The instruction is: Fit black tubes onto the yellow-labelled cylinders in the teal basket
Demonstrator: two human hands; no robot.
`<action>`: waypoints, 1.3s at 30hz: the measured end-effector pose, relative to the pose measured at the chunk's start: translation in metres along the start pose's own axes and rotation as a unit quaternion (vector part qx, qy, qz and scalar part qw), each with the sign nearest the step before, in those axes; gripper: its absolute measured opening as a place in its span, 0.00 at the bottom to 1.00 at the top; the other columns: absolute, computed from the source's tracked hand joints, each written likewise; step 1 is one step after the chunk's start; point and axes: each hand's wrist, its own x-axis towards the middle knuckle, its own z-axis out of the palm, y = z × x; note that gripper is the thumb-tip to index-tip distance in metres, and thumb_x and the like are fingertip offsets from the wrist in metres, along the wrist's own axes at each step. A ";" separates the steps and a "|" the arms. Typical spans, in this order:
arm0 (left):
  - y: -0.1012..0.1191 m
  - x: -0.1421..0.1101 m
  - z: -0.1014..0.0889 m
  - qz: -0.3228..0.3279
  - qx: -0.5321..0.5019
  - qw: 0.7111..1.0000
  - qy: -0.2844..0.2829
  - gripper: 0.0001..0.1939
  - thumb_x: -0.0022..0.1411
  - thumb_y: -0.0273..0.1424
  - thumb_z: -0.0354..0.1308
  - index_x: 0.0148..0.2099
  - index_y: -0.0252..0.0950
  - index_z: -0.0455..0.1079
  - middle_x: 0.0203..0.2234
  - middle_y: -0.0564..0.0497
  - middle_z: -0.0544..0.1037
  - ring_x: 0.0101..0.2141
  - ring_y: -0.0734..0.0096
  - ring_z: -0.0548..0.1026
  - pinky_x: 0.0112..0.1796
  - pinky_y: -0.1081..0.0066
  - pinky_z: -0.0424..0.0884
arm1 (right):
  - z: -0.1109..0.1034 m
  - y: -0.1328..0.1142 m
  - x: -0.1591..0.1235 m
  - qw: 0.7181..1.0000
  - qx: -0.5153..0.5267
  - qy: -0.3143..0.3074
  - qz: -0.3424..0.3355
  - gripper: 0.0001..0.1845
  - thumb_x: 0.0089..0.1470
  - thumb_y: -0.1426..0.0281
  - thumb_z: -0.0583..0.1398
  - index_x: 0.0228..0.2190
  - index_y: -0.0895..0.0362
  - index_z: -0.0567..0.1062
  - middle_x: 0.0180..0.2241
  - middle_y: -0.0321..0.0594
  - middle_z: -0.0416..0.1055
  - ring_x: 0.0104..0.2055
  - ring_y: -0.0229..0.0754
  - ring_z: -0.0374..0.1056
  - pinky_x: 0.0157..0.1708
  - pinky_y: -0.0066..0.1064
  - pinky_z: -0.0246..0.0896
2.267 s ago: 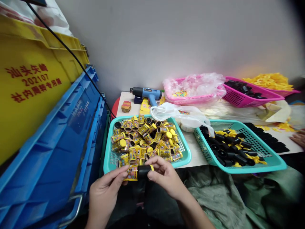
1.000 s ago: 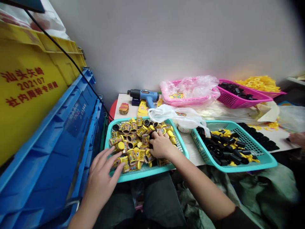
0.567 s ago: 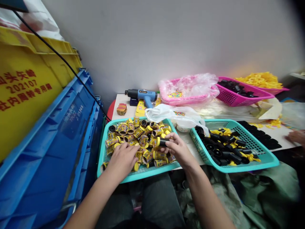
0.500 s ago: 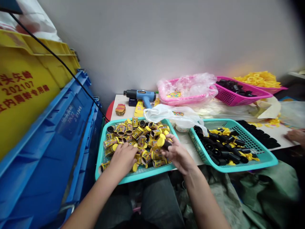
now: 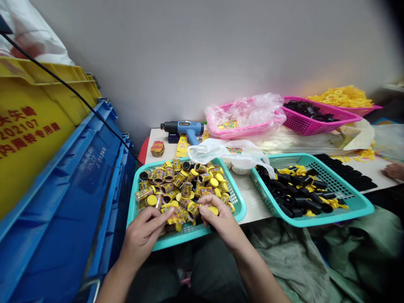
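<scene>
Two bare hands work low in the centre of the frame. The left hand (image 5: 143, 231) pinches a crumpled yellow printed sleeve (image 5: 177, 216) between nearly closed thumb and fingers; the right hand (image 5: 222, 219) has its fingers curled closed around a small black tube with a round yellow cap (image 5: 213, 210). Both pieces are over the near side of a turquoise plastic mesh basket (image 5: 241, 207), heaped with yellow printed cylinders (image 5: 186, 189) too jumbled to count. A second turquoise basket (image 5: 334, 219), right of centre, holds black tubes and yellow plastic parts, also overlapping. Three pink baskets (image 5: 315, 128) stand at upper right, the furthest partly hidden. One blue-and-black heat gun (image 5: 191, 128) lies at centre, beside one small orange-and-yellow block (image 5: 157, 148). At left are one yellow crate (image 5: 28, 105) and at least two blue crates (image 5: 63, 185), cut off by the edge. One blurred hand of another person (image 5: 394, 171) shows at the right edge. The fingers hide most of the tube's black body.
</scene>
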 end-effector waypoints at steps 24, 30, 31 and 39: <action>0.025 0.004 0.021 -0.321 -0.118 0.937 0.077 0.20 0.57 0.36 0.58 0.51 0.35 0.66 0.38 0.45 0.78 0.37 0.64 0.76 0.38 0.65 0.73 | 0.035 0.003 0.009 0.995 -0.085 0.051 0.026 0.28 0.53 0.49 0.54 0.17 0.60 0.65 0.14 0.34 0.57 0.18 0.31 0.52 0.21 0.25 0.46; 0.019 0.012 0.017 -0.441 -0.212 0.869 0.070 0.24 0.51 0.39 0.61 0.48 0.33 0.65 0.28 0.49 0.78 0.33 0.65 0.78 0.35 0.69 0.73 | 0.042 0.011 -0.004 0.984 -0.135 0.119 -0.017 0.24 0.55 0.54 0.56 0.39 0.62 0.73 0.26 0.39 0.65 0.28 0.37 0.62 0.29 0.28 0.57; 0.015 0.012 0.011 -0.425 -0.164 0.889 0.041 0.23 0.53 0.39 0.60 0.49 0.35 0.67 0.30 0.49 0.78 0.33 0.65 0.77 0.35 0.69 0.73 | 0.039 0.009 -0.005 0.972 -0.171 0.155 -0.048 0.25 0.54 0.55 0.57 0.47 0.61 0.70 0.32 0.42 0.67 0.34 0.39 0.64 0.35 0.30 0.60; 0.015 0.014 -0.014 -0.286 -0.185 0.925 -0.167 0.23 0.60 0.34 0.53 0.58 0.40 0.62 0.31 0.51 0.76 0.33 0.69 0.76 0.37 0.73 0.71 | 0.030 -0.011 0.005 0.954 -0.267 -0.054 -0.127 0.07 0.51 0.69 0.62 0.33 0.52 0.80 0.39 0.39 0.62 0.43 0.37 0.64 0.48 0.29 0.57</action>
